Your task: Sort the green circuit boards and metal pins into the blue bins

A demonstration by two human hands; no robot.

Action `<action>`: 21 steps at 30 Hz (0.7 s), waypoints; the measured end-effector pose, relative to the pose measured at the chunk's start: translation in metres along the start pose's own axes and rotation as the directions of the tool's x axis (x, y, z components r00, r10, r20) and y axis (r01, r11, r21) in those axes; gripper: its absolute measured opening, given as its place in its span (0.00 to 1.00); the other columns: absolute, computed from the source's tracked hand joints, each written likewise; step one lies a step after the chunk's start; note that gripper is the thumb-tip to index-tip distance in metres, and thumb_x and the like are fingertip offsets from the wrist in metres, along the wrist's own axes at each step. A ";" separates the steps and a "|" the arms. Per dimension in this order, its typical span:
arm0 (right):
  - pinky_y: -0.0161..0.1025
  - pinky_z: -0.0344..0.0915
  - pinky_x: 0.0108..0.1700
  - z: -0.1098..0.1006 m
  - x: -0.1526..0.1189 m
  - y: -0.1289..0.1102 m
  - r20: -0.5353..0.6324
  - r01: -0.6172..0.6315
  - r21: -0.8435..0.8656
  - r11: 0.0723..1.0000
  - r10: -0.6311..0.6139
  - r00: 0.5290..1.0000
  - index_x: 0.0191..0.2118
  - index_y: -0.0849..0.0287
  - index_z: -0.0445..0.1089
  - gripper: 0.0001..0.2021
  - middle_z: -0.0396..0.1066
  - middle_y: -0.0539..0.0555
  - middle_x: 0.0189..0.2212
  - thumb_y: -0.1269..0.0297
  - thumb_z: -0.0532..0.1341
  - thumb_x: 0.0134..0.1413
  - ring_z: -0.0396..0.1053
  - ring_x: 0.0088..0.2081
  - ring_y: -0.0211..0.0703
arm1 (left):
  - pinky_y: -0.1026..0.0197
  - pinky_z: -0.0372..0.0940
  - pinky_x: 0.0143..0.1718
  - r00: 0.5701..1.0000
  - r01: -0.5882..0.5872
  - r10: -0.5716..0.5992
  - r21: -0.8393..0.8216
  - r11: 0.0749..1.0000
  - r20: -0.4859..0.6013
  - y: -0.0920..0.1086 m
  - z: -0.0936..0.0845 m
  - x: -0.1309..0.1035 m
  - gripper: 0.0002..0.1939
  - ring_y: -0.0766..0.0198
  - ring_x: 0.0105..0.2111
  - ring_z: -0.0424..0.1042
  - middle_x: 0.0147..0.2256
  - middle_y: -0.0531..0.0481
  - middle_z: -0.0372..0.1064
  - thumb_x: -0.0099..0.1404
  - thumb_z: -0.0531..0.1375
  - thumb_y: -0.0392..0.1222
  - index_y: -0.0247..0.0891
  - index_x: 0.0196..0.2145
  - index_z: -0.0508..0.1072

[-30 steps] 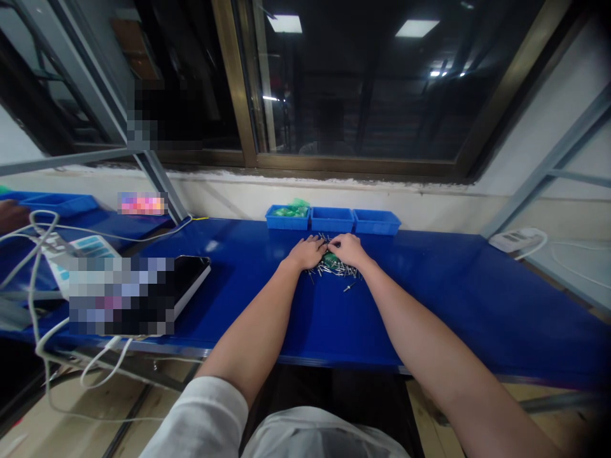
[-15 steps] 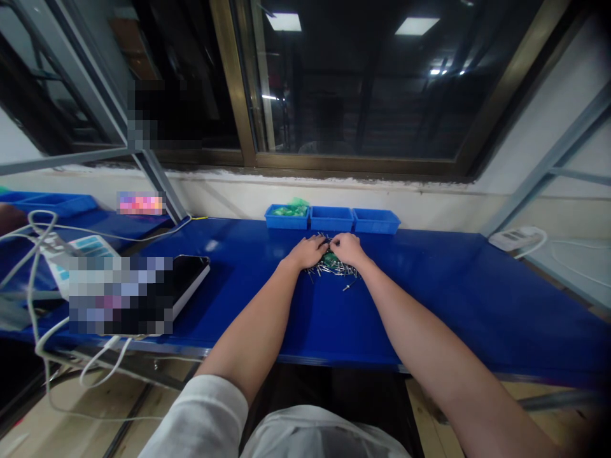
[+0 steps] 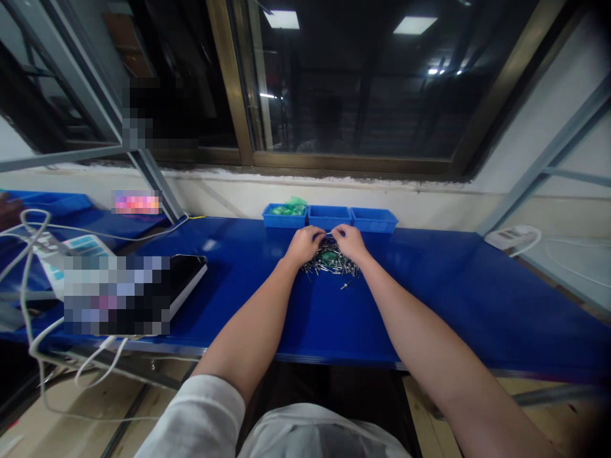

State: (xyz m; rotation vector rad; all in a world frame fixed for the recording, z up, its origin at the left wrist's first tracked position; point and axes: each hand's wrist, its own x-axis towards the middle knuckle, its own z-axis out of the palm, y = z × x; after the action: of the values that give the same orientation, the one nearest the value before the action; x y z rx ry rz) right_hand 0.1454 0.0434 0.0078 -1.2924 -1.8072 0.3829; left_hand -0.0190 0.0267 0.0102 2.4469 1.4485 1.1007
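A loose heap of silvery blind rivets [image 3: 340,266] lies on the blue table, with a small piece of green plastic [image 3: 328,257] in its middle. At the heap's far left edge my left hand [image 3: 304,245] is closed, thumb and fingers pinched together. Opposite it, my right hand [image 3: 349,243] is pinched at the far right edge. A thin silvery piece that looks like a rivet spans the small gap between the fingertips of both hands; its ends are hidden by the fingers. One single rivet [image 3: 344,286] lies apart, nearer to me.
Three blue bins stand behind my hands: the left bin [image 3: 285,220] holds green plastic, beside a middle bin [image 3: 329,215] and a right bin [image 3: 373,220]. To the left lies a dark-screened device [image 3: 188,273] with white cables [image 3: 35,286]. Another person's hand [image 3: 9,208] shows at far left.
My left hand has drawn its spread fingers into a pinch and moved slightly away from me. My right hand has shifted a little farther back too, uncovering more of the heap.
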 end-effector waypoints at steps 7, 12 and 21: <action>0.39 0.64 0.40 0.004 0.000 0.001 0.083 -0.022 0.343 0.939 -0.007 0.997 0.33 0.61 0.70 0.10 0.73 0.52 0.28 0.62 0.60 0.43 0.70 0.33 0.41 | 0.61 0.63 0.47 1.000 0.014 -0.014 0.018 1.000 -0.020 -0.004 0.001 0.001 0.13 0.61 0.40 0.70 0.39 0.48 0.73 0.64 0.52 0.37 0.38 0.39 0.75; 0.39 0.64 0.38 0.001 -0.001 -0.001 0.126 -0.051 0.467 0.883 -0.009 0.992 0.26 0.60 0.70 0.08 0.72 0.51 0.23 0.61 0.61 0.40 0.69 0.29 0.41 | 0.63 0.62 0.45 1.000 -0.010 0.010 -0.002 1.000 -0.002 -0.007 0.003 0.002 0.13 0.62 0.39 0.70 0.38 0.47 0.73 0.63 0.50 0.36 0.37 0.37 0.75; 0.37 0.62 0.35 -0.007 -0.002 0.000 0.126 -0.060 0.485 0.872 -0.002 0.992 0.23 0.60 0.70 0.09 0.70 0.50 0.20 0.58 0.60 0.40 0.67 0.27 0.40 | 0.63 0.63 0.44 0.997 -0.030 0.034 -0.057 0.998 0.074 -0.002 -0.001 0.001 0.14 0.63 0.39 0.70 0.38 0.49 0.73 0.65 0.49 0.38 0.37 0.38 0.74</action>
State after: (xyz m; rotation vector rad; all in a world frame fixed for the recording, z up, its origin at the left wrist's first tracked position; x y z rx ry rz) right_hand 0.1507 0.0396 0.0111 -0.9517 -1.6433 0.8931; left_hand -0.0202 0.0283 0.0104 2.4532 1.3430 1.0293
